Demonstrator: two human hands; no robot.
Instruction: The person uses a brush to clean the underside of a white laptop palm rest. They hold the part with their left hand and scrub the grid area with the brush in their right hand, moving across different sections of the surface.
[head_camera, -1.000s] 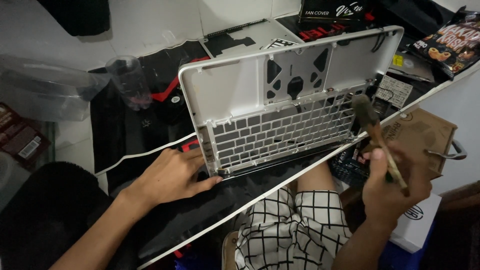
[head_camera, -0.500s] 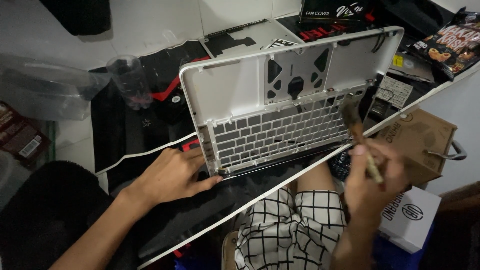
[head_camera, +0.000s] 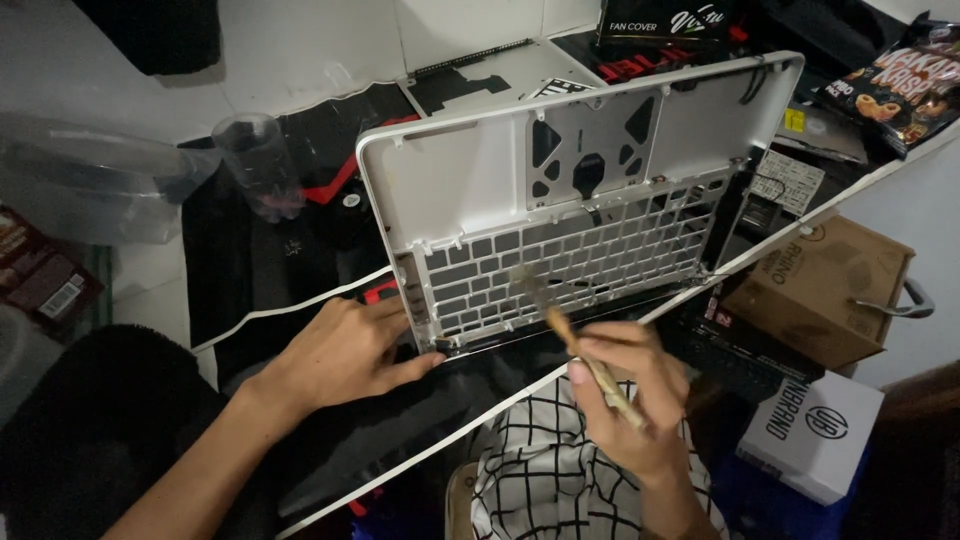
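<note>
A silver laptop top case lies upside down and tilted up on the black desk mat, showing its empty keyboard grid and trackpad bracket. My left hand rests flat on the mat and presses against the case's near left corner. My right hand grips a small brush by its wooden handle. The bristles touch the middle of the keyboard grid.
A clear plastic cup stands left of the case. A clear plastic container sits at far left. Cardboard box and a white box lie below the desk edge at right. Snack bags are at top right.
My right hand has carried the brush from the case's right edge leftward to the middle of the keyboard grid. The left hand has stayed put.
</note>
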